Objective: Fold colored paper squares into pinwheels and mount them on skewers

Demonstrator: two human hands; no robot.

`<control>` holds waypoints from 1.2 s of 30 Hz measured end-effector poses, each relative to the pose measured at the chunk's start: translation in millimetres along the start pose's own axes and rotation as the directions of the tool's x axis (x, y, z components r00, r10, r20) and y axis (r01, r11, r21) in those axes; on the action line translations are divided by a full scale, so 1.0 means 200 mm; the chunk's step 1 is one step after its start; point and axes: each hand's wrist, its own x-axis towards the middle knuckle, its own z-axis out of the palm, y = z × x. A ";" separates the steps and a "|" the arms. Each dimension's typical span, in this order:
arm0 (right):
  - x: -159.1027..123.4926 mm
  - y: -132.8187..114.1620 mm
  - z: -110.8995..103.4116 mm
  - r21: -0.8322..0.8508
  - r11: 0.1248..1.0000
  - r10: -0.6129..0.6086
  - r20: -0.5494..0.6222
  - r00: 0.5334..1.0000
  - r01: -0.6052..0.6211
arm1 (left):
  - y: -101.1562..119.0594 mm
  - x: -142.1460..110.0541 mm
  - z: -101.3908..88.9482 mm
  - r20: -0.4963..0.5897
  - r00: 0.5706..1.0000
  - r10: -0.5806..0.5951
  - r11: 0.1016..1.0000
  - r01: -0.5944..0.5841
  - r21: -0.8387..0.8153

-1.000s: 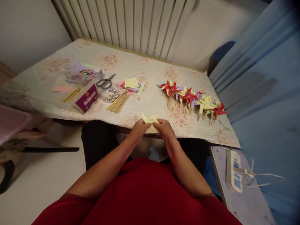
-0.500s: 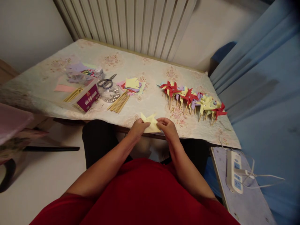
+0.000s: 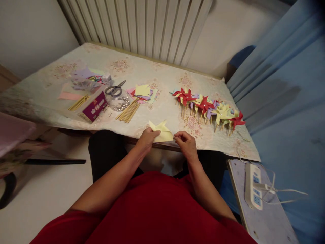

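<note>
My left hand [image 3: 148, 138] pinches a partly folded yellow paper pinwheel [image 3: 164, 136] at its left side, thumb on top. Some of its blades are curled toward the middle, while the lower right part lies flat. At the right corner of the paper is my right hand [image 3: 187, 144], its thumb and fingertips pressed together. Whether they grip that corner or some tiny thing I cannot make out. Both hands are at the table's front edge. On the right, several finished pinwheels [image 3: 204, 104] in red, yellow and purple lie in a row on wooden sticks.
A bundle of wooden sticks [image 3: 129, 112], cut paper squares [image 3: 142, 90], scissors [image 3: 115, 88] and a clear container of small shiny pieces [image 3: 119, 102] lie left of centre. Beyond stands a purple-labelled box [image 3: 98, 106]. A power strip [image 3: 254, 186] with cables is at the lower right.
My right hand has drawn back to the right, from over the paper to its corner. My left hand and the pinwheel have shifted slightly left, and more of the paper shows.
</note>
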 end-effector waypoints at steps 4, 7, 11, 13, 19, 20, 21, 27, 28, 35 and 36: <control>-0.02 -0.03 0.00 0.040 0.998 0.047 0.020 0.999 -0.047 | -0.01 0.01 -0.01 0.001 1.000 0.010 1.000 -0.010 -0.004; -0.03 -0.04 0.01 0.035 0.999 0.040 0.022 0.999 -0.040 | -0.03 0.02 -0.02 -0.009 1.000 0.022 1.000 -0.022 0.002; -0.03 -0.04 0.01 0.030 0.999 0.031 -0.024 0.999 -0.030 | -0.04 0.03 -0.03 -0.015 0.999 0.032 0.999 -0.032 0.015; -0.04 -0.04 0.01 0.050 0.999 0.019 -0.066 0.998 -0.016 | -0.04 0.03 -0.03 -0.019 0.999 0.037 0.999 -0.037 0.019; -0.06 -0.06 0.01 0.081 0.997 -0.018 0.022 1.000 0.016 | -0.04 0.02 -0.03 -0.034 0.999 0.026 0.999 -0.025 0.038; -0.06 -0.05 0.01 0.070 0.997 -0.013 0.042 0.999 0.010 | -0.04 0.02 -0.02 -0.029 0.999 0.024 0.999 -0.023 0.034; -0.06 -0.05 0.02 0.061 0.998 -0.005 0.056 0.998 0.002 | -0.04 0.02 -0.02 -0.022 0.999 0.023 0.999 -0.023 0.028; -0.06 -0.02 0.04 0.076 0.996 0.047 0.106 0.993 -0.055 | -0.04 0.02 -0.02 -0.008 1.000 0.028 0.999 -0.028 0.016; -0.06 -0.02 0.04 0.091 0.993 0.063 0.112 0.992 -0.074 | -0.05 0.02 -0.02 -0.002 1.000 0.030 0.999 -0.030 0.016; -0.07 -0.05 0.06 0.147 0.977 0.131 0.148 0.980 -0.152 | -0.05 0.01 0.00 0.013 0.999 0.051 0.998 -0.052 0.025; -0.07 -0.06 0.06 0.134 0.979 0.131 0.156 0.979 -0.152 | -0.05 0.01 0.00 0.007 0.998 0.057 0.998 -0.057 0.035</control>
